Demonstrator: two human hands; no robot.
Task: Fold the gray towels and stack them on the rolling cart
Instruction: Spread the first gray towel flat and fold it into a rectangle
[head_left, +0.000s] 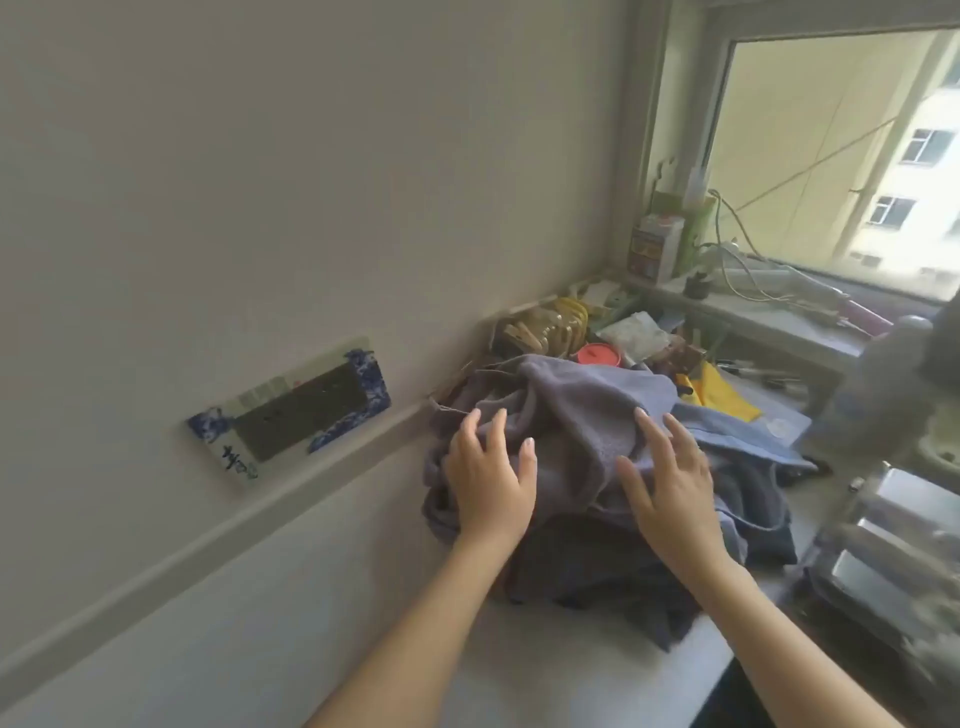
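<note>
**Both hands over the towel heap — risks before the first lift**

- Gray towels (582, 415) lie in one crumpled heap on the white bench (363, 649), hard against the wall, with darker cloth bunched underneath at the near side. None looks folded yet. The rolling cart is not identifiable in view.
- Left hand (491, 478) and right hand (670, 483): fingers spread and straight, resting on or just above the top towel. Neither grip is closed on cloth; nothing pinched.
- Judgement: this is the pick-out step, choosing one towel from the pile.

Risks from here:
- Layers are tangled. Taking a fold rather than an edge would probably drag two or three pieces up together, and the lower ones could slide off the bench's near edge.
- Clutter sits just behind the heap: an orange lid (599, 355), a yellow cloth (724, 397), a basket of wooden pegs (530, 332). A towel tail swept backward could knock these over.
- A blue cloth (737, 431) lies partly under the gray on the right; it may get lifted by mistake.
- Free bench space for folding is narrow; a towel spread out would likely overhang.
</note>
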